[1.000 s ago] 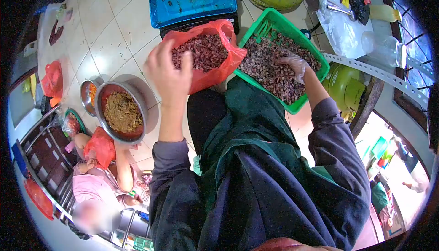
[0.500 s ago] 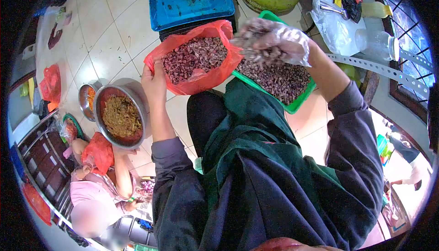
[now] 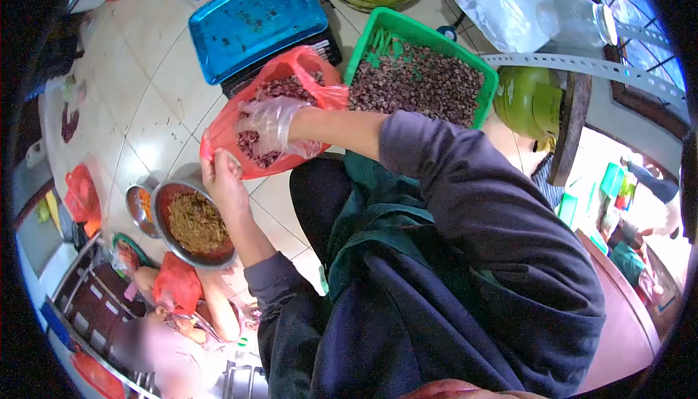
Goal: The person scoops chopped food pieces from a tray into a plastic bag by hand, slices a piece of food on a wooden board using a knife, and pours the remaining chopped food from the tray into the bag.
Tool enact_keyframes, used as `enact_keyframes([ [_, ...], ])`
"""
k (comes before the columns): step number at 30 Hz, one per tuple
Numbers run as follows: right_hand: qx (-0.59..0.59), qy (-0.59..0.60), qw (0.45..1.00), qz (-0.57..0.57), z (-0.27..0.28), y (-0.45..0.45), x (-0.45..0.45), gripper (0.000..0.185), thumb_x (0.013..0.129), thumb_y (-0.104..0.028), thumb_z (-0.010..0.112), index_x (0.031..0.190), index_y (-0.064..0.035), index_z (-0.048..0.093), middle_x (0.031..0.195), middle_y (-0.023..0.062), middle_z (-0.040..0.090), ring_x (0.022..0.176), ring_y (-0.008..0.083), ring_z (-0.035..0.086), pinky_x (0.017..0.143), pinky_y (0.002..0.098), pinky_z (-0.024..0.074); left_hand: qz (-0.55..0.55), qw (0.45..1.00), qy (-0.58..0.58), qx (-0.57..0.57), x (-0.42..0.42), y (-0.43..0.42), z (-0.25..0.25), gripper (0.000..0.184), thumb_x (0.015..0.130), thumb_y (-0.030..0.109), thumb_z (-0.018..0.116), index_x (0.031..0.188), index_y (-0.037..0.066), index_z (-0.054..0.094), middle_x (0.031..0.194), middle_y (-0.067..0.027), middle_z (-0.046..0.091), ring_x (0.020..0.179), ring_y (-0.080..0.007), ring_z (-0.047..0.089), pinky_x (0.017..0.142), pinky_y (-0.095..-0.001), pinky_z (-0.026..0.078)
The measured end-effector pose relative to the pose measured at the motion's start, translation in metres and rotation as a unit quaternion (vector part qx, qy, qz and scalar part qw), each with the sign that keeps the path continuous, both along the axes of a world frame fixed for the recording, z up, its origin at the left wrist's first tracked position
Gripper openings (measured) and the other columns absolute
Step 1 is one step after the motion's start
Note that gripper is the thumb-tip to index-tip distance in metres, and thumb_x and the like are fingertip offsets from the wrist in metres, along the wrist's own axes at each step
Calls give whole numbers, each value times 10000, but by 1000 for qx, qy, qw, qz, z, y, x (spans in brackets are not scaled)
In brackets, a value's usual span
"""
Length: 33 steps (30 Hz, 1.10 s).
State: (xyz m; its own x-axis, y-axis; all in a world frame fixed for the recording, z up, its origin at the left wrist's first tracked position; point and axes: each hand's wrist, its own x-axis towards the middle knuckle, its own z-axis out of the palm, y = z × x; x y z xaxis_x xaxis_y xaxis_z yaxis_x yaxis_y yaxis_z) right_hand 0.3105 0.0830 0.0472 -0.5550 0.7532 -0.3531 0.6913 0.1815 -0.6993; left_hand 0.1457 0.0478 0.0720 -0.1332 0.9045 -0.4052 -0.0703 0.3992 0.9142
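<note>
My left hand (image 3: 227,181) pinches the near-left rim of a red plastic bag (image 3: 222,137), its fingers closed on the film. In the bag lie many small chopped purplish pieces (image 3: 287,88) that look like shallots. My right hand (image 3: 267,124), in a clear plastic glove, reaches across into the bag and rests on the pieces. Its fingers look stretched out, though their tips are partly hidden. Right of the bag, a green tray (image 3: 488,83) holds more of the same chopped pieces, with its green bottom showing at the upper left.
A blue tray (image 3: 258,21) sits on a dark crate behind the bag. Green gas cylinders (image 3: 527,101) stand at the back and right. At left are a steel bowl (image 3: 161,235) of brownish food and a smaller bowl (image 3: 134,210). Another person (image 3: 182,352) sits at lower left.
My right hand has moved left from above the green tray, where it held a handful of chopped pieces, into the red bag. More of the tray's bottom shows. The view has shifted.
</note>
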Motion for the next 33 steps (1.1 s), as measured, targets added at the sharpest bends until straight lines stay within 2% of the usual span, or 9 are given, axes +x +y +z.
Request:
enact_keyframes([
  [4,58,261,958,-103,27,-26,60,481,867,-296,577,1320,-151,501,1379,134,461,1175,324,527,1049,415,382,5,998,60,-6,10,0,4,389,931,81,501,1319,94,500,673,77,407,561,-18,350,507,-183,303],
  [8,-148,468,805,-332,38,-58,162,395,880,-203,578,1268,-137,557,1186,72,615,1090,184,579,979,329,445,-14,986,166,24,4,-3,-1,379,915,150,571,1269,40,492,870,-6,527,754,-97,495,674,-234,416],
  [10,-177,411,746,-493,-8,-77,207,404,876,-219,594,1266,-119,555,1192,65,612,1077,190,584,962,320,455,3,969,241,55,6,-7,-6,439,901,176,603,1276,6,453,1011,-54,546,870,-141,526,775,-264,436],
  [14,-189,-165,867,-431,-143,-131,283,844,748,-558,662,1416,-127,377,1353,153,502,1263,296,469,1041,389,382,-18,816,525,240,16,-16,-3,550,816,166,657,1250,-56,402,1167,-168,487,1027,-293,493,944,-402,381],
  [18,-240,-191,892,-331,-159,-149,249,1014,652,-642,686,1453,-150,306,1458,223,323,1313,377,385,1082,433,329,-198,781,539,245,37,-32,-1,624,798,202,689,1297,-28,391,1220,-188,487,1112,-316,484,953,-436,377],
  [20,-205,-220,903,-307,-160,-151,211,1033,632,-613,716,1455,-150,296,1488,239,250,1308,402,380,1081,445,333,-220,927,262,151,75,-35,-12,662,803,217,697,1326,-23,369,1256,-198,488,1145,-313,483,957,-436,383],
  [22,-211,-262,905,-258,-156,-151,198,944,705,-552,689,1453,-142,285,1506,229,206,1273,428,412,1060,442,361,-215,957,164,109,110,-38,-25,701,814,225,693,1357,-31,331,1280,-209,484,1150,-307,496,977,-423,380],
  [28,-204,-277,907,-243,-187,-162,188,740,779,-286,656,1424,-123,331,1485,233,250,1214,425,477,970,429,462,-397,874,202,193,175,-47,-30,769,847,194,646,1402,-82,189,1376,-278,390,1265,-353,425,1064,-384,319],
  [33,-320,-117,864,-370,-182,-149,223,723,739,-172,673,1403,-189,388,1422,223,377,1206,394,494,1000,398,442,-442,811,341,174,160,-43,-23,603,802,130,598,1309,-65,336,1093,-275,547,1026,-434,521,888,-495,412],
])
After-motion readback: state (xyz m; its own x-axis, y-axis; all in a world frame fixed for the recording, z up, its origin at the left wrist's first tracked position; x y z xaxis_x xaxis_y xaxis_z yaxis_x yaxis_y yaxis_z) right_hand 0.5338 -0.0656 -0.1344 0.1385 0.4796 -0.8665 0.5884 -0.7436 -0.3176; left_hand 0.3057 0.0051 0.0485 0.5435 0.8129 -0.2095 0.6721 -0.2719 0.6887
